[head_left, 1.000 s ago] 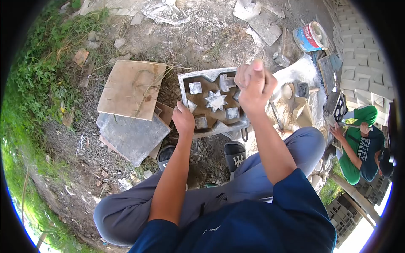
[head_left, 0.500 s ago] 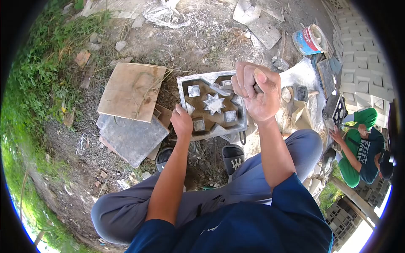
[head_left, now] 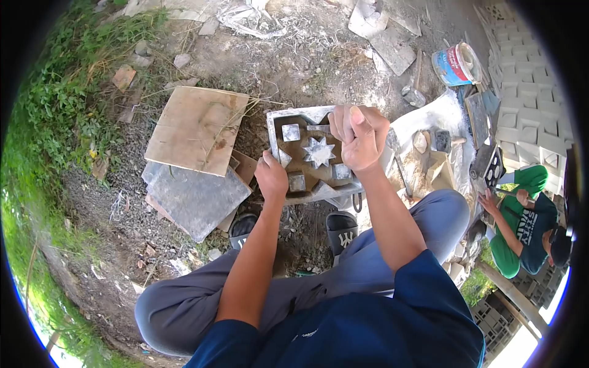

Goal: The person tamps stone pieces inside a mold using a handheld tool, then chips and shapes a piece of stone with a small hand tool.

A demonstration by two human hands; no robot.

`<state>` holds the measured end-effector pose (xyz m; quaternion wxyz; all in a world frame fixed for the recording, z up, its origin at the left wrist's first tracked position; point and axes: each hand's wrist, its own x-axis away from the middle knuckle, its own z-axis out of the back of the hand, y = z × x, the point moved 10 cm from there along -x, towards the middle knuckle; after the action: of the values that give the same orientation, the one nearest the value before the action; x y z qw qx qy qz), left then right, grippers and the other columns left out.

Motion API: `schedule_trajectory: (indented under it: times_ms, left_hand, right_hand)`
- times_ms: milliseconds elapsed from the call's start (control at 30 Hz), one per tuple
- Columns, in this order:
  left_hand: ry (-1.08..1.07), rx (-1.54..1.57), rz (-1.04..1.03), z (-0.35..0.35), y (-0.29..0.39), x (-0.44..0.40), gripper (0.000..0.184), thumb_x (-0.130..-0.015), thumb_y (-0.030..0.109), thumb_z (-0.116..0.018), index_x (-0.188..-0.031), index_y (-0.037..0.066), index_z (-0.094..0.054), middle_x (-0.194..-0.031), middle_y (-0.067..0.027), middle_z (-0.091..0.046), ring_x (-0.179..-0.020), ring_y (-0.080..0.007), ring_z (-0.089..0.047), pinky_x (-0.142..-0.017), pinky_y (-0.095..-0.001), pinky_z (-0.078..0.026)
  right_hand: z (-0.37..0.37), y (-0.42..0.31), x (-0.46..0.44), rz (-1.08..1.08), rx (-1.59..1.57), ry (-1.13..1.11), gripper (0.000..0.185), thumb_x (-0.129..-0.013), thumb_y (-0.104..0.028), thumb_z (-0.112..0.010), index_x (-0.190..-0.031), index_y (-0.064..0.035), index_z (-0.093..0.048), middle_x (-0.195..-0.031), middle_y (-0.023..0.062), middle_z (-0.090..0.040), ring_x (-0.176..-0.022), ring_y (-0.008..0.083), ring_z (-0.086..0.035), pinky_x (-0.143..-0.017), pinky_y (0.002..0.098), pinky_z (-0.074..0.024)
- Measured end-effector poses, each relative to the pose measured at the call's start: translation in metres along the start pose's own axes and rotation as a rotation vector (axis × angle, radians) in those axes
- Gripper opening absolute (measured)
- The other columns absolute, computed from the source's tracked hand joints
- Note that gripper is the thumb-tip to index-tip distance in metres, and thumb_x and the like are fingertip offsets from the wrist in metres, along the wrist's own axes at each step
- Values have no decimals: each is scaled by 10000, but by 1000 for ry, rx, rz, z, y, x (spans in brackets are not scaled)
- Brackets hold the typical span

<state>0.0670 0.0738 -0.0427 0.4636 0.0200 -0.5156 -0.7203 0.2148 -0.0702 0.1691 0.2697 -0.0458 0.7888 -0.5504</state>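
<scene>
A rectangular metal mould (head_left: pixel 299 113) is tilted in front of me, with a raised eight-pointed star (head_left: pixel 318 153) in its middle and square blocks around it. My left hand (head_left: pixel 271 176) is closed on the mould's left edge. Over the mould's upper right part, my right hand (head_left: pixel 360 138) is a fist around a narrow scraper-like metal tool (head_left: pixel 317 128). Its flat end shows left of the fist, close to the mould's upper recess; its handle is hidden in my fingers. Whether the tool touches the mould I cannot tell.
Left of the mould lie a brown board (head_left: pixel 197 130) and grey slabs (head_left: pixel 196 199). On the right, a white sheet (head_left: pixel 429 116) carries powder and tools, with a paint bucket (head_left: pixel 454 64) behind. A co-worker (head_left: pixel 527 227) sits at far right near stacked patterned blocks (head_left: pixel 524 98).
My right hand has moved down and slightly left, bringing the tool lower against the mould's upper part. The left hand keeps its grip; the whole view has shifted slightly.
</scene>
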Motion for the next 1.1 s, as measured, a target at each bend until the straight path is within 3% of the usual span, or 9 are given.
schedule_trajectory:
  times_ms: [100, 200, 267, 433, 533, 700, 867, 933, 1100]
  left_hand:
    - [6, -62, -7, 0, -6, -4, 516, -1032, 289, -311, -1124, -71, -669, -980, -297, -682, -962, -482, -631, -847, -520, -469]
    - [9, -34, 3, -2, -13, -4, 566, -1038, 349, -291, -1142, -75, -651, -992, -300, -679, -984, -488, -614, -873, -525, -437]
    - [13, -7, -17, -3, -2, -3, 564, -1040, 348, -293, -1137, -77, -651, -986, -299, -678, -979, -488, -615, -871, -525, -438]
    - [-11, -56, 14, -2, -12, -5, 566, -1045, 352, -297, -1138, -80, -650, -985, -303, -675, -976, -490, -612, -868, -526, -437]
    - [-12, -26, -5, 0, -5, -2, 570, -1043, 357, -296, -1128, -80, -652, -1002, -310, -671, -987, -495, -605, -870, -527, -435]
    - [22, 11, -23, 3, 1, -1, 570, -1047, 352, -302, -1086, -99, -648, -997, -325, -664, -981, -499, -601, -862, -528, -433]
    - [-33, -37, 16, -1, -7, -1, 576, -1045, 355, -299, -1141, -97, -642, -1029, -337, -657, -1017, -509, -594, -887, -533, -433]
    - [11, -12, -31, 1, 5, 2, 577, -1044, 357, -301, -1110, -104, -642, -1026, -341, -654, -1010, -514, -590, -881, -540, -428]
    - [0, -35, 33, -1, -16, -2, 577, -1040, 367, -303, -1107, -89, -651, -1012, -341, -651, -987, -520, -587, -876, -548, -421]
  right_hand:
    - [-11, -30, 0, 91, 8, -37, 528, -1016, -231, -494, -546, -32, -357, -502, 19, -344, -444, 118, -280, -431, 286, -231]
    - [-7, -19, 6, 121, 18, -63, 517, -1019, -224, -487, -552, -32, -373, -506, 17, -350, -455, 120, -296, -425, 280, -237]
    - [7, 6, 5, 16, 10, 14, 534, -1020, -228, -494, -538, -38, -363, -508, 15, -353, -464, 118, -307, -421, 276, -230]
    - [-15, -31, -1, 107, -16, -55, 518, -1013, -213, -518, -546, -45, -371, -511, 0, -355, -462, 110, -292, -427, 282, -212]
    - [2, 11, 3, -48, -30, -10, 524, -1014, -200, -514, -539, -42, -358, -508, 1, -349, -456, 109, -277, -428, 285, -203]
    - [-9, -27, -6, 21, 29, -8, 531, -1027, -185, -503, -542, -47, -337, -498, -5, -342, -455, 89, -261, -424, 276, -193]
    - [0, 17, 10, -92, 39, -33, 545, -1040, -206, -501, -536, -71, -345, -500, -20, -340, -444, 91, -244, -420, 272, -191]
    - [-4, 8, 1, -132, 69, -27, 570, -1067, -262, -485, -556, -50, -346, -501, -19, -348, -453, 82, -289, -430, 296, -201]
    - [-10, -15, -1, -157, -34, -19, 573, -1069, -253, -484, -551, -53, -344, -499, -24, -338, -453, 74, -278, -432, 294, -188]
